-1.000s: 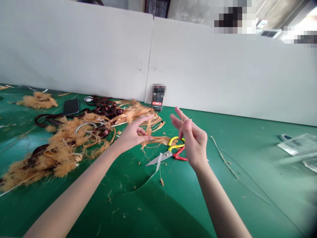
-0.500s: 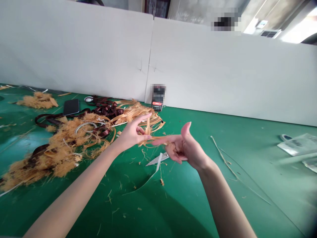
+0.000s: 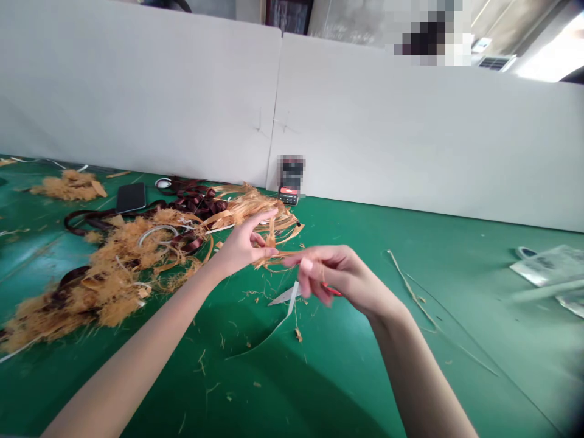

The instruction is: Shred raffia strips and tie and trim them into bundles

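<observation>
Centrally, left hand point(image 3: 238, 250): pinches the near end of some tan fibre strands at its thumb, upper finger stretched out apart from the thumb, other fingers curled in
Tan fibre strands point(image 3: 283, 253): run from the left thumb toward the right hand, above the green table point(image 3: 274, 395)
Right hand point(image 3: 337, 272): fingers bent and blurred at the other end of the strands; whether they pinch them, one cannot tell
Scissors point(image 3: 285, 297): lie beneath the right hand, which hides their middle; blade tip and a bit of red handle show
Pale strip point(image 3: 292, 299): crosses the blade, its tail trailing over the table
Fibre bundle point(image 3: 246, 204): spread just beyond the left hand, beside dark brown ribbon point(image 3: 196, 207)
Frizzy fibre heap point(image 3: 114, 267): left of the hands, a pale ring point(image 3: 157, 230) in it
Upright phone point(image 3: 288, 193): leans against the white panel point(image 3: 410, 146)
</observation>
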### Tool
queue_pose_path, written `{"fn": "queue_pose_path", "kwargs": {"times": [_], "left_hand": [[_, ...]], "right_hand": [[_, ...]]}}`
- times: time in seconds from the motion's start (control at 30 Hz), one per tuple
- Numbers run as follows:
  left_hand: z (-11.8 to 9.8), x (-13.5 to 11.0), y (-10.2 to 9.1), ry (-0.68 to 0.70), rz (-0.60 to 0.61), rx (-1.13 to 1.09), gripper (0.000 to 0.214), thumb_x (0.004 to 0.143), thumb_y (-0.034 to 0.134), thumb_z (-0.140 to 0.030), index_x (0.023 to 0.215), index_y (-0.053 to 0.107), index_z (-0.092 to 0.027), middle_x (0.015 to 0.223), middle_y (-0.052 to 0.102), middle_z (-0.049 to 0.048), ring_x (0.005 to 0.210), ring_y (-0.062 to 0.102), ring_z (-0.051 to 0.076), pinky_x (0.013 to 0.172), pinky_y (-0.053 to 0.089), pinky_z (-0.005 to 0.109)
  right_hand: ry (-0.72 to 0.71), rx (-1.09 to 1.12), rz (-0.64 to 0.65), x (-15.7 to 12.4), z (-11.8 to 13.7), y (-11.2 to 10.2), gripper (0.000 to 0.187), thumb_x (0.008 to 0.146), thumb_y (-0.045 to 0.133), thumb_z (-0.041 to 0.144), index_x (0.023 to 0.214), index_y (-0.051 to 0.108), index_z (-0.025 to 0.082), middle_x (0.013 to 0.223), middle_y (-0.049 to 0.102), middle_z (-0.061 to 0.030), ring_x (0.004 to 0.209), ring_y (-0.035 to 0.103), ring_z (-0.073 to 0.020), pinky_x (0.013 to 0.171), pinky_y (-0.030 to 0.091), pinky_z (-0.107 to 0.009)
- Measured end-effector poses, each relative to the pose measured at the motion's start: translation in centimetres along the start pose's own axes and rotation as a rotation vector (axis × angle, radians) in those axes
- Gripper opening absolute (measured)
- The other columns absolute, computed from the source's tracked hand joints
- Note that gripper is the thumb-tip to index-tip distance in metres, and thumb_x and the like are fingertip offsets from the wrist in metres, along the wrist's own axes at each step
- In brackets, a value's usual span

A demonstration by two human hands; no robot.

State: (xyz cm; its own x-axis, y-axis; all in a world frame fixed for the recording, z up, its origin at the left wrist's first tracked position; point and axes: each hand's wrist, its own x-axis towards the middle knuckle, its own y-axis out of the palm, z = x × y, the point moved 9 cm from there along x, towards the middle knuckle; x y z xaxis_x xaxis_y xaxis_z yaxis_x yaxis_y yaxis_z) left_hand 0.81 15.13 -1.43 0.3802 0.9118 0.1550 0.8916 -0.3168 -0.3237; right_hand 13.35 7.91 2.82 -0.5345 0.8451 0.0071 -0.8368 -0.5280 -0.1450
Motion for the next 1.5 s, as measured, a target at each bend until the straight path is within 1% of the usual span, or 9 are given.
{"fn": "queue_pose_path", "kwargs": {"times": [0.07, 0.17, 0.47, 0.7, 0.83, 1.13, 1.3, 1.4, 1.5], "left_hand": [[0.2, -0.2, 0.6, -0.001, 0.022, -0.02, 0.081, 0.069, 0.076, -0.023, 0.141, 0.041, -0.029, 0.134, 0.054, 0.0092, 0.064, 0.056, 0.008, 0.054, 0.049, 0.023], [0.0, -0.4, 1.2, 0.025, 0.044, -0.025, 0.079, 0.07, 0.076, -0.024, 0.14, 0.041, -0.034, 0.145, 0.045, 0.0082, 0.063, 0.057, 0.007, 0.055, 0.05, 0.023], [0.1, -0.7, 1.0, -0.021, 0.045, -0.043, 0.079, 0.072, 0.075, -0.024, 0.142, 0.04, -0.034, 0.146, 0.044, 0.0088, 0.066, 0.056, 0.008, 0.057, 0.048, 0.024], [0.5, -0.6, 1.0, -0.049, 0.049, -0.04, 0.081, 0.07, 0.076, -0.025, 0.142, 0.04, -0.031, 0.128, 0.059, 0.0083, 0.065, 0.056, 0.009, 0.054, 0.046, 0.022], [0.6, -0.5, 1.0, -0.054, 0.048, -0.048, 0.082, 0.071, 0.075, -0.025, 0.144, 0.037, -0.029, 0.091, 0.069, 0.0027, 0.063, 0.056, 0.012, 0.055, 0.045, 0.023], [-0.2, -0.2, -0.5, -0.019, -0.019, -0.02, 0.082, 0.07, 0.077, -0.029, 0.143, 0.038, -0.032, 0.135, 0.054, 0.0083, 0.067, 0.055, 0.009, 0.053, 0.044, 0.021], [-0.5, -0.2, -0.4, 0.02, -0.025, -0.008, 0.079, 0.07, 0.076, -0.026, 0.141, 0.041, -0.032, 0.149, 0.041, 0.0055, 0.066, 0.053, 0.007, 0.056, 0.047, 0.021], [-0.1, -0.3, 0.4, 0.003, 0.006, -0.027, 0.081, 0.07, 0.076, -0.025, 0.142, 0.04, -0.032, 0.141, 0.049, 0.0075, 0.065, 0.055, 0.008, 0.055, 0.048, 0.023], [-0.2, -0.5, 1.0, 0.008, 0.02, -0.037, 0.079, 0.071, 0.075, -0.024, 0.141, 0.04, -0.034, 0.143, 0.048, 0.0084, 0.064, 0.056, 0.008, 0.052, 0.048, 0.022]], "right_hand": [[-0.19, -0.096, -0.174, 0.1, 1.7, -1.2, 0.032, 0.093, 0.05, 0.032, 0.122, 0.064, 0.025, 0.109, 0.071, -0.0054, 0.081, 0.07, -0.0129, 0.072, 0.057, -0.028], [-0.373, -0.56, -0.366, 0.0, 3.1, -1.7, 0.05, 0.092, 0.042, 0.012, 0.14, 0.047, 0.026, 0.154, 0.036, -0.0036, 0.139, 0.037, -0.0209, 0.114, 0.034, -0.043], [-0.431, -0.969, -0.82, -1.4, 3.8, -3.8, 0.03, 0.092, 0.051, 0.028, 0.065, 0.06, 0.019, 0.142, 0.051, -0.0114, 0.138, 0.038, -0.0279, 0.116, 0.027, -0.049], [-0.142, 0.025, -0.464, 0.4, 0.9, -3.7, 0.081, 0.092, 0.004, 0.066, 0.078, 0.071, 0.022, 0.133, 0.06, -0.0066, 0.121, 0.058, -0.0234, 0.105, 0.041, -0.042], [-0.063, 0.369, -0.253, 1.1, 0.7, -2.1, 0.059, 0.091, 0.029, 0.062, 0.125, 0.059, 0.024, 0.138, 0.056, -0.009, 0.085, 0.069, -0.0184, 0.089, 0.051, -0.041], [0.436, -0.152, -0.158, -0.2, -3.3, -1.7, 0.033, 0.078, 0.066, 0.043, 0.09, 0.073, 0.013, 0.056, 0.043, 0.005, 0.049, 0.032, -0.0061, 0.045, 0.023, -0.024], [0.159, 0.089, 0.058, 0.1, -0.6, 0.5, 0.035, 0.089, 0.055, 0.047, 0.085, 0.074, 0.017, 0.054, 0.045, 0.0046, 0.048, 0.038, -0.0061, 0.048, 0.033, -0.022], [-0.074, 0.112, -0.072, 0.5, 1.3, -0.5, 0.028, 0.092, 0.051, 0.041, 0.095, 0.073, 0.024, 0.103, 0.068, -0.0055, 0.092, 0.064, -0.0159, 0.081, 0.052, -0.031], [-0.237, -0.2, -0.216, 0.9, 2.0, -1.5, 0.04, 0.088, 0.052, 0.025, 0.127, 0.06, 0.029, 0.143, 0.05, -0.0028, 0.135, 0.043, -0.0239, 0.108, 0.04, -0.044]]}}
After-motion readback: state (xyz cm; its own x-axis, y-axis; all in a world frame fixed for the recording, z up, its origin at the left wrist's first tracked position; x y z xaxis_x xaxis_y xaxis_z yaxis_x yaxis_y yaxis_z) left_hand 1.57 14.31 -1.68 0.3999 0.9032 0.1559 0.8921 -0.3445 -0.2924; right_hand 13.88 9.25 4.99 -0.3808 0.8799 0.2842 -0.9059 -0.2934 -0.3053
